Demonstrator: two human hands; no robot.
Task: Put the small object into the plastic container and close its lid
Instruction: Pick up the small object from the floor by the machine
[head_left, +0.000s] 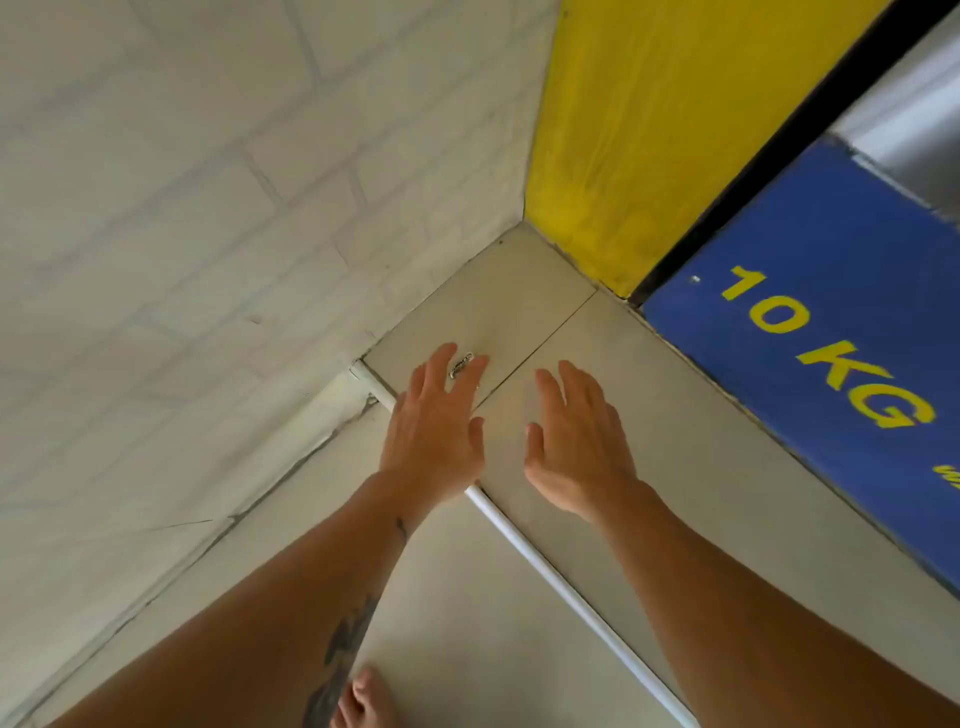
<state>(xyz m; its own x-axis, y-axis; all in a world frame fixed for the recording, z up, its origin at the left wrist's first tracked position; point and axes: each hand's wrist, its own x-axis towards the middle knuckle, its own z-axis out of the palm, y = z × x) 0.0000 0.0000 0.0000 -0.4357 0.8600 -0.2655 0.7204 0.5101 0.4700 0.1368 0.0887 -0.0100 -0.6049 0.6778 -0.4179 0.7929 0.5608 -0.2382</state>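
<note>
A small silver metal object (461, 365) lies on the pale floor tile (498, 306) near the corner of the room, showing between two fingers of my left hand. My left hand (436, 421) is stretched out flat over the floor, fingers apart, its fingertips around the object; I cannot tell if they touch it. To the right, my right hand (576, 436) is also held out flat with fingers apart and holds nothing. No plastic container is in view.
A white brick wall (182, 208) stands to the left, a yellow panel (649, 130) behind the corner, and a blue surface marked "10 KG" (831, 353) to the right. A thin white pipe (561, 587) runs across the floor under my arms. My bare foot (363, 701) is at the bottom.
</note>
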